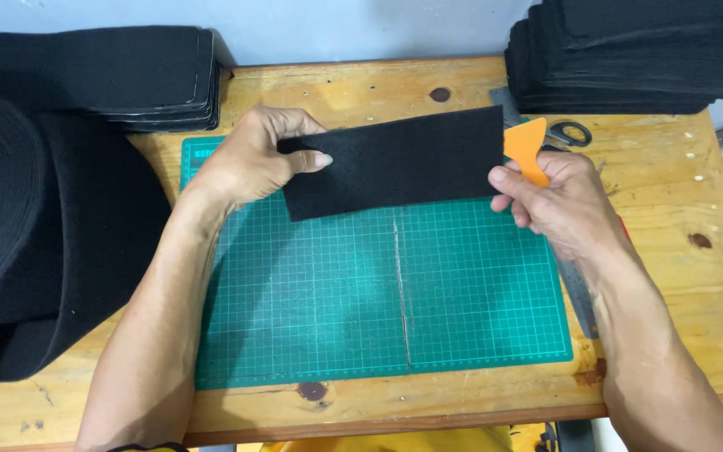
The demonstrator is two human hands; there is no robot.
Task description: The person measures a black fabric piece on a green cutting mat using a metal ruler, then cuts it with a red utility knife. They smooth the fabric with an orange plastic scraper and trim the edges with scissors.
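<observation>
A black rectangular felt piece [403, 159] is held up over the far half of a green cutting mat [378, 301]. My left hand [253, 155] pinches its left edge, thumb on top. My right hand [558, 201] pinches its right edge and also holds an orange cutter handle [527, 146] that sticks up behind the felt. The felt is slightly tilted, its left end lower.
A wide black felt roll [35, 234] lies at the left. Stacks of cut black pieces sit at the back left [127, 75] and back right [638, 59]. Scissors [571, 132] and a metal ruler [577, 289] lie on the wooden table [679, 276] at the right.
</observation>
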